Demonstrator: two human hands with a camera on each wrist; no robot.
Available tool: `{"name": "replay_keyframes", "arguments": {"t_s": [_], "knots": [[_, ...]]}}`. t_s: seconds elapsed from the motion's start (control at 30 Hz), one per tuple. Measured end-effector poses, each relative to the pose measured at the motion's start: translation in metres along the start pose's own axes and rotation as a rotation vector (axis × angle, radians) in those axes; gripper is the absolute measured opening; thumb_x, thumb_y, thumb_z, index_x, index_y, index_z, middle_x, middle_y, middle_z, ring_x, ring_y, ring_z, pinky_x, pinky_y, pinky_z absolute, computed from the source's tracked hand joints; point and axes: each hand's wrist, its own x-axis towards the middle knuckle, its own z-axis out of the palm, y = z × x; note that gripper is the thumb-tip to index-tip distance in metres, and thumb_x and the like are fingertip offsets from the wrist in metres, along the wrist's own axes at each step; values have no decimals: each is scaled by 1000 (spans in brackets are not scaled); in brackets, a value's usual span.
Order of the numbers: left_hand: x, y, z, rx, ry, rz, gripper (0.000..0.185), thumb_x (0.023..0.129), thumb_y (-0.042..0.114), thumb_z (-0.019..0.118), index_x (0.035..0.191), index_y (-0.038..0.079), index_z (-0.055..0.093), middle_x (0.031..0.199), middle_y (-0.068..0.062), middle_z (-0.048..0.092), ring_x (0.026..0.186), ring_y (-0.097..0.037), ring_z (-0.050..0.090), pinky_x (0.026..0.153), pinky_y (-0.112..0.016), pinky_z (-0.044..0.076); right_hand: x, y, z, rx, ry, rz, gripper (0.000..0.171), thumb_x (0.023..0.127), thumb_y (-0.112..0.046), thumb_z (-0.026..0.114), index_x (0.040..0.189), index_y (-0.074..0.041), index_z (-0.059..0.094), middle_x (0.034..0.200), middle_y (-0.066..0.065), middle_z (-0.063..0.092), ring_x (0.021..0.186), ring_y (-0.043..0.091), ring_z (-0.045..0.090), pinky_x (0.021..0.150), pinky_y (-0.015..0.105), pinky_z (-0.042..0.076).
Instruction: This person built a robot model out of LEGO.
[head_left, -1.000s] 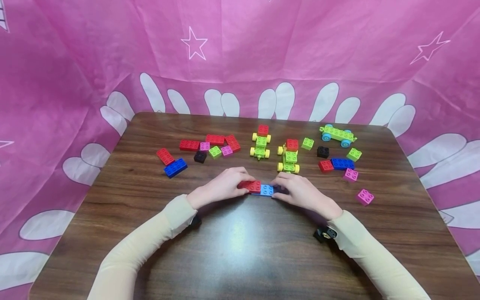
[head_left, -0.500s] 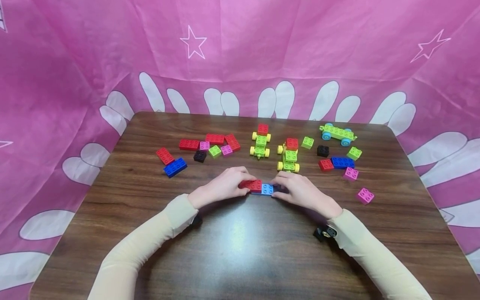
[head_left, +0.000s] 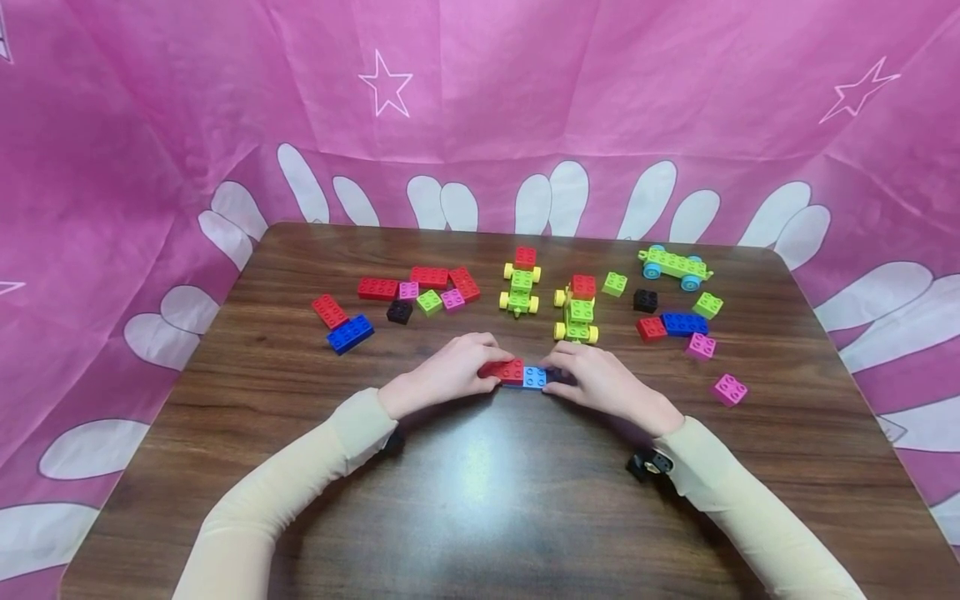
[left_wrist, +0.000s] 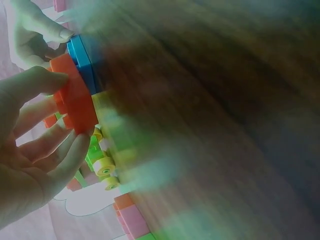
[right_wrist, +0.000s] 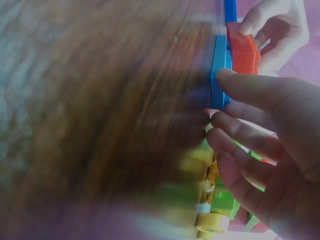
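In the head view, my left hand [head_left: 448, 371] pinches a red toy brick [head_left: 513, 372] between thumb and fingers. The thumb and index finger of my right hand [head_left: 606, 385] pinch the right end of a light blue brick [head_left: 535, 377]. The right wrist view shows the red brick [right_wrist: 243, 54] overlapping the studded side of the blue brick [right_wrist: 218, 75]. Whether their studs are fully pressed together I cannot tell. From the left wrist, the red brick [left_wrist: 76, 95] hides part of the blue one [left_wrist: 84, 62]. Fingers cover the red brick's left end.
Two green toy cars with yellow wheels [head_left: 519, 293] [head_left: 577, 312] stand just beyond my hands. A green wheeled base [head_left: 675, 265] is at the back right. Loose bricks lie left, around a blue brick [head_left: 350, 334], and right, around a pink brick [head_left: 731, 389], on the wooden table [head_left: 480, 500].
The red brick has shifted very slightly to the right over the blue one. Both hands keep their hold and have hardly moved.
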Motion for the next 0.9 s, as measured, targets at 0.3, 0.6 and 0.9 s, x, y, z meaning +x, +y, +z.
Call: {"name": "replay_keyframes", "arguments": {"t_s": [0.3,0.6,0.9], "knots": [[-2,3,0,39,13,11,41,89,20,73,128,9,68,107,-7,68,94,-17,62,86,-32,55,1,-1,0,-5,-3,-7,31,86,-32,77,112,-16,72,100,-4,68,82,6,58,75,28,56],[0,4,1,65,18,20,40,89,19,72,127,9,68,107,-7,68,96,-18,62,87,-32,55,0,-1,0,-12,-1,0,30,87,-32,77,112,-16,72,101,-3,68,82,6,58,75,29,56],[-1,4,0,71,16,34,41,88,19,74,127,9,68,108,-8,68,97,-18,62,87,-33,55,-1,-2,0,-11,-9,10,31,87,-32,77,113,-16,72,101,-3,68,82,6,58,75,28,56]]}}
